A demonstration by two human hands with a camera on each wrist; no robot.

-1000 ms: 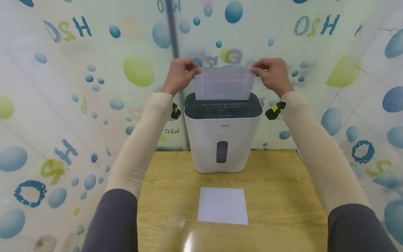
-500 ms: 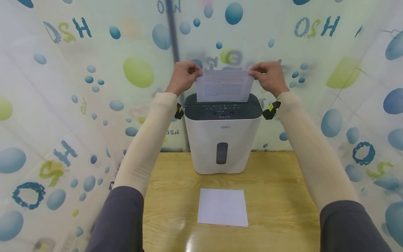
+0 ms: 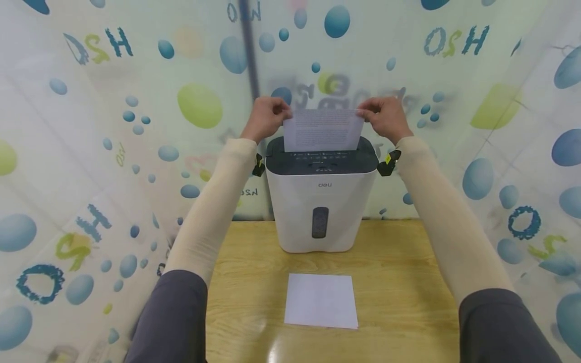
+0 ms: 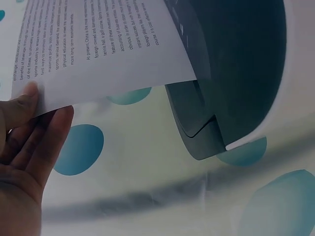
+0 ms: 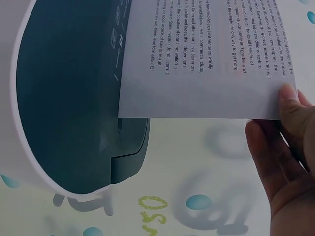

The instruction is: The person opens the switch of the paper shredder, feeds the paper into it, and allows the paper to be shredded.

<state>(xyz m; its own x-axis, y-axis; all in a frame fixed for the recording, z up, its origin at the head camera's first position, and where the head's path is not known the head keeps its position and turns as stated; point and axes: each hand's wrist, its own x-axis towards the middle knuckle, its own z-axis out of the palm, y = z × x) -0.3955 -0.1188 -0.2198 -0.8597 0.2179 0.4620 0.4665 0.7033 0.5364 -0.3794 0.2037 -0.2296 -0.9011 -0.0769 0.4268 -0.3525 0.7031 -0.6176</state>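
Note:
A printed sheet of paper (image 3: 326,130) stands upright with its lower edge in the slot of a paper shredder (image 3: 322,201), white with a dark top. My left hand (image 3: 267,119) pinches the sheet's upper left corner between thumb and fingers; the left wrist view shows the thumb over the print side of the sheet (image 4: 98,54). At the upper right corner my right hand (image 3: 387,119) pinches the same sheet, thumb in front, as the right wrist view shows on the paper (image 5: 197,93). The part of the sheet inside the slot is hidden.
Blank-looking white paper (image 3: 321,301) lies flat on the wooden table (image 3: 399,282) in front of the shredder. A patterned curtain (image 3: 199,106) hangs close behind and on both sides.
Both hands have come down with the sheet, and less of it shows above the shredder slot. The hands have also drawn slightly closer together. The paper on the table stays put.

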